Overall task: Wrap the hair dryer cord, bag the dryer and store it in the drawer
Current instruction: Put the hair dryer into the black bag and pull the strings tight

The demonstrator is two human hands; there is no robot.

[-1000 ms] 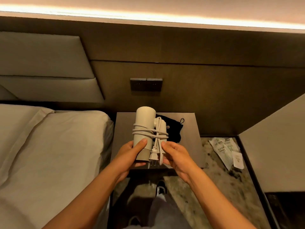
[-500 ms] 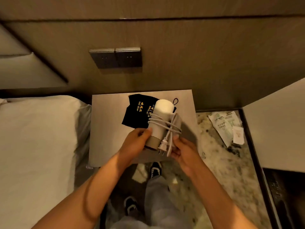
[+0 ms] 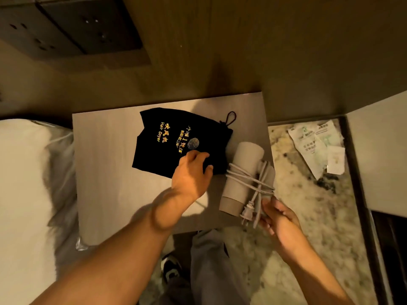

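Left hand: the left hand [image 3: 191, 172] has let go of the dryer since half a second ago and now rests on the near corner of the black bag [image 3: 176, 142], fingers spread and curling onto the cloth; I cannot tell whether it has pinched the cloth yet.
Right hand: the right hand [image 3: 278, 219] alone keeps the dryer [image 3: 241, 175], closed around the folded handle and the loose end of cord at the right edge of the tabletop [image 3: 105, 172].
What changed: a moment ago both hands held the dryer above the tabletop; now it lies lower, its barrel on or just above the surface beside the bag, and the view has dropped closer.
Cord: the cord [image 3: 248, 178] is looped several times around barrel and handle, with the plug [image 3: 247, 213] hanging free at the near end, beside the right hand.
Meaning for the task: the wrapping looks finished, and the step in hand seems to be picking up the bag to open it.
Bag: it lies flat and looks empty, printed side up with gold lettering reading "Hair Dryer"; its drawstring loop [image 3: 230, 119] points to the far right, so the mouth is probably at that end, away from the left hand.
Drawer: none is visible, open or shut.
Elsewhere: a bed [image 3: 28, 172] lies to the left, and paper leaflets [image 3: 315, 146] lie on the stone floor [image 3: 308, 216] to the right.
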